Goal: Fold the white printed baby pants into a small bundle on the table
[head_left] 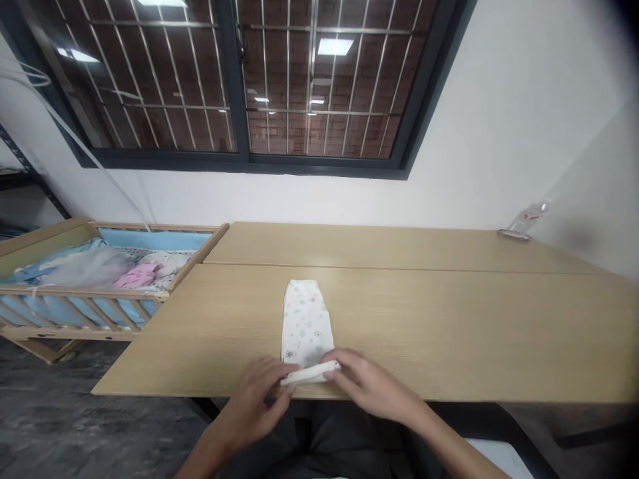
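A white cloth garment with small printed figures lies folded lengthwise on the wooden table, close to the front edge. Its far end narrows, and its near end is turned up into a thick folded band. My left hand pinches the left end of that band between thumb and fingers. At the band's right end, my right hand grips the cloth the same way. Which kind of garment it is, I cannot tell for sure.
The table runs along a white wall below a barred window. To the left stands a wooden crib holding cloths and a pink item. A clear plastic packet rests at the back right.
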`<state>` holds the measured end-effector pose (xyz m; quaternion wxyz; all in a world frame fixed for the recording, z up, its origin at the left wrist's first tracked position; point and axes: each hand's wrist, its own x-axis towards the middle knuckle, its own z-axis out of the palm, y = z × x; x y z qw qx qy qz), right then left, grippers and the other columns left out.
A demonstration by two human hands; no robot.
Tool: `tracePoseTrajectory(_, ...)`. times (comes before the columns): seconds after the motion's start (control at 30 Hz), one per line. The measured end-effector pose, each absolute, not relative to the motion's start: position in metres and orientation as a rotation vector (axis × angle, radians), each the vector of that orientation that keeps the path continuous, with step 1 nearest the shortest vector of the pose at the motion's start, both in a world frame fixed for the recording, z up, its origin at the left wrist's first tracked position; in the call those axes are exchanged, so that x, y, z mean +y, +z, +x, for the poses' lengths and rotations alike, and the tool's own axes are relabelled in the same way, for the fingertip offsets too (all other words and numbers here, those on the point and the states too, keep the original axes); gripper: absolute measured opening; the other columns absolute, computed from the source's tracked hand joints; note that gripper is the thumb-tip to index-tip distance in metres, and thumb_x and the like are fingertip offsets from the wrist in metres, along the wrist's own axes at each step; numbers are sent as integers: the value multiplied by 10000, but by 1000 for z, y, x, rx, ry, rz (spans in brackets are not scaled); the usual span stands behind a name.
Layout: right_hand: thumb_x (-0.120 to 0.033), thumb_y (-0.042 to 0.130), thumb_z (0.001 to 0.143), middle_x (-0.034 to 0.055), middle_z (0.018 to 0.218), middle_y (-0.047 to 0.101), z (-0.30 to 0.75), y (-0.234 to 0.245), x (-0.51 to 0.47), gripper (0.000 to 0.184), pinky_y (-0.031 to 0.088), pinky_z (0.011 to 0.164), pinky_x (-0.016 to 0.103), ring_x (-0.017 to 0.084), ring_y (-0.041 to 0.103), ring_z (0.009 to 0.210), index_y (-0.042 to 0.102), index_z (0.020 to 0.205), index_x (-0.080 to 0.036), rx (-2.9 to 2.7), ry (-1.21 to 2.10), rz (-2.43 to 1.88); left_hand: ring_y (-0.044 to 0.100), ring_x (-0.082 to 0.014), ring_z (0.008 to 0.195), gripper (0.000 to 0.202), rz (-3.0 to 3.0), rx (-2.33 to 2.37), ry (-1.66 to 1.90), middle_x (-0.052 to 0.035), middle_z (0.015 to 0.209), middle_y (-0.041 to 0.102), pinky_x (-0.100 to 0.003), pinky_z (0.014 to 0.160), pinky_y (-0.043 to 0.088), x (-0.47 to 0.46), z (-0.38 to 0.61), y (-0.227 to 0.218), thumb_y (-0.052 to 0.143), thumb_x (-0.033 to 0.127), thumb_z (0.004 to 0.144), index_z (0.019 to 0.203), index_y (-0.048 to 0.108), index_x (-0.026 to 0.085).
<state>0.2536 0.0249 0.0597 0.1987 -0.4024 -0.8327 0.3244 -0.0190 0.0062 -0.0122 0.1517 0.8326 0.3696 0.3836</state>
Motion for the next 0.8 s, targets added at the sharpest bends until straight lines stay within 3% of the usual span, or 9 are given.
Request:
tracePoseTrajectory(0.1, -439, 494, 1023, 53, 1067, 717, 255, 68, 53, 280, 531, 847, 347, 226, 667, 953, 665, 1158, -263, -2205, 904, -1124, 685, -196, 939, 236, 2237, 1154, 1253, -69, 1020, 746, -346, 873, 564, 44, -13, -1, 549, 336, 980, 1135, 692, 232)
tracePoseTrajectory(0.23, -463, 580, 965, 97, 1078, 687, 254, 59, 112, 317, 535, 808, 357, 232, 646, 933, 704, 1121, -217, -2049, 759, -1090, 700, -200, 916, 299, 1943, 1333, 1288, -74, 1022, 763, -317, 841, 568, 106, 3, 12, 584, 435, 943, 1062, 706, 190)
tracePoseTrajectory(0.4, -401, 640, 884, 102, 1066, 694, 246, 24, 197, 343, 555, 802, 373, 214, 650, 863, 683, 1146, -184, -1787, 744, -1217, 707, -183, 797, 302, 1840, 1493, 1189, -89, 987, 768, -268, 709, 541, 181, 23, 13, 534, 365, 968, 1120, 672, 143)
tracePoseTrajectory(0.67, -289, 611, 826, 81, 941, 715, 231, -26, 261, 245, 566, 796, 355, 204, 662, 828, 669, 1027, -161, -1740, 688, -1446, 680, -197, 977, 203, 1894, 1775, 924, -130, 1044, 756, -264, 846, 470, 227, 34, -6, 535, 227, 971, 1084, 679, 139)
tracePoseTrajectory(0.8, -280, 613, 837, 90, 942, 718, 234, -33, 264, 202, 566, 823, 363, 211, 669, 836, 690, 977, -156, -1762, 668, -1445, 619, -233, 1144, 295, 1986, 1874, 873, -183, 1203, 687, -314, 976, 430, 217, 36, 2, 491, 217, 984, 1228, 615, 106)
